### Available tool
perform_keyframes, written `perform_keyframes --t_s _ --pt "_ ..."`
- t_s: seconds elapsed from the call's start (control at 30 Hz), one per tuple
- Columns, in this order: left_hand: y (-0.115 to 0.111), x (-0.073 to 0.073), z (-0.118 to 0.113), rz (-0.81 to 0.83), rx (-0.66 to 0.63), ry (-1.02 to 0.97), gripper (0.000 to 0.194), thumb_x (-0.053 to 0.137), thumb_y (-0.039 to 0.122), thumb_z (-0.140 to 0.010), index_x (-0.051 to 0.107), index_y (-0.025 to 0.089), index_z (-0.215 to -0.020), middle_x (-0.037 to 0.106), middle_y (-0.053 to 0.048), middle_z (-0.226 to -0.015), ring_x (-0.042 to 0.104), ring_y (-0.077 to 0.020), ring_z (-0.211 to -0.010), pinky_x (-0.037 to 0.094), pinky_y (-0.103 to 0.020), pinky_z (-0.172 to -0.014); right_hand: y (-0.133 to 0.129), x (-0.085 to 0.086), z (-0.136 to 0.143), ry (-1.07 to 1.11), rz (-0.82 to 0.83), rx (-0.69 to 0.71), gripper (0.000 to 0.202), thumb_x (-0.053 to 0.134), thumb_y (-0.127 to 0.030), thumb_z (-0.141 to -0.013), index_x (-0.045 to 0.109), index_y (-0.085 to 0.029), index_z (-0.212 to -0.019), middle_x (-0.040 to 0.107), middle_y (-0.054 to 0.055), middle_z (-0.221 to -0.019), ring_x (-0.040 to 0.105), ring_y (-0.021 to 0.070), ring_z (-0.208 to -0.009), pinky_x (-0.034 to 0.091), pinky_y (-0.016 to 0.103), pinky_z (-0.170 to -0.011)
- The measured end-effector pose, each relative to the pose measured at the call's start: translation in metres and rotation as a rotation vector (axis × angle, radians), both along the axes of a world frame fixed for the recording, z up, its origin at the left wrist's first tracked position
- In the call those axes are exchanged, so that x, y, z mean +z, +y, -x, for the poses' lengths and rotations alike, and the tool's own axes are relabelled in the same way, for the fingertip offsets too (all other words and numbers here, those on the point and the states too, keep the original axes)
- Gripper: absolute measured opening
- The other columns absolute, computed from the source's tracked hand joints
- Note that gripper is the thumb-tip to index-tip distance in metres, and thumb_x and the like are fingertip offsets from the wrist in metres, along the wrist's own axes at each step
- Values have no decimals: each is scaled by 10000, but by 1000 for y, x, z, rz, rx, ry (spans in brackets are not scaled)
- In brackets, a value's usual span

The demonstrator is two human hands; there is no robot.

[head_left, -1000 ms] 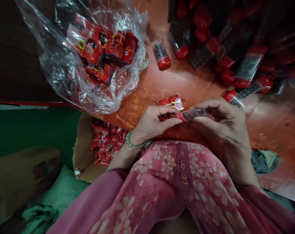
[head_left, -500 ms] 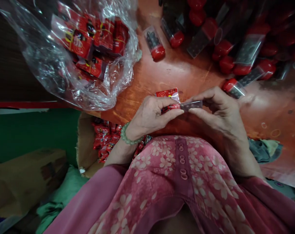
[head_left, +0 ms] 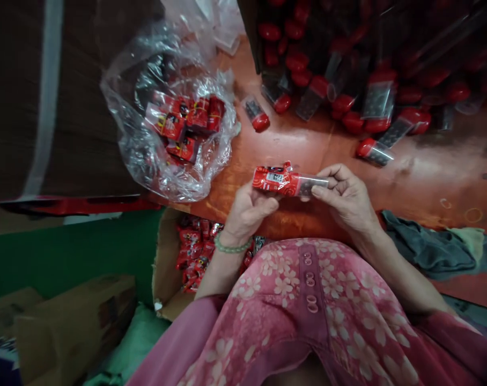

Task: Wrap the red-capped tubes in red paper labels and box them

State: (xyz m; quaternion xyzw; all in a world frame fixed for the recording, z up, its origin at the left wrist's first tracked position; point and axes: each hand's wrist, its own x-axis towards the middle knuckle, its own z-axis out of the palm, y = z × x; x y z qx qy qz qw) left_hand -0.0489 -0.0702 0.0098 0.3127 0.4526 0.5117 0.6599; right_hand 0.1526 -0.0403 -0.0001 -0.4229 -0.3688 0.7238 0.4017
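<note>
My right hand (head_left: 342, 195) pinches the clear end of a small plastic tube (head_left: 305, 186) with dark round pellets inside. A red printed wrapper (head_left: 270, 179) covers the tube's left part, and a loose piece of it sticks up along the top. My left hand (head_left: 249, 209) is curled at the wrapper's left end; its fingers pass behind it and are mostly hidden, while the thumb lies below. Beyond the hands on the orange table lie red-capped tubes of dark pellets, one (head_left: 256, 113) by itself and another (head_left: 374, 151) to the right.
A crumpled clear plastic bag (head_left: 205, 185) holds bundles of red printed wrappers (head_left: 173, 126). Below the table edge at left, a cardboard box (head_left: 165, 268) contains many red packets (head_left: 193, 252). Red-capped tubes (head_left: 378, 102) are heaped at back right. A dark cloth (head_left: 428, 246) lies right.
The wrapper now sits around the tube's left part with its printed panel facing up. My left thumb has moved down off it. The whole view has shifted, showing more at left.
</note>
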Motion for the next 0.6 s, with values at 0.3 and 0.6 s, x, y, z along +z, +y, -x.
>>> perform_keyframes --t_s 0.3,0.6 --pt "-1 1 -40 81 167 -86 432 876 545 -718 795 184 -942 814 -114 -1079 742 -281 -1150 595 -390 -977 -15 3 11 -48 -85 138 406 777 -552 -847 575 -219 -964 735 -26 -832 732 104 -650 614 239 -689" --pt "3 -2 -41 45 184 -56 582 828 691 -687 768 181 -959 809 -137 -1060 769 -268 -1022 611 -313 -726 -17 3 19 -72 -181 91 382 728 -557 -891 569 -216 -958 737 -18 -802 692 104 -584 576 252 -639"
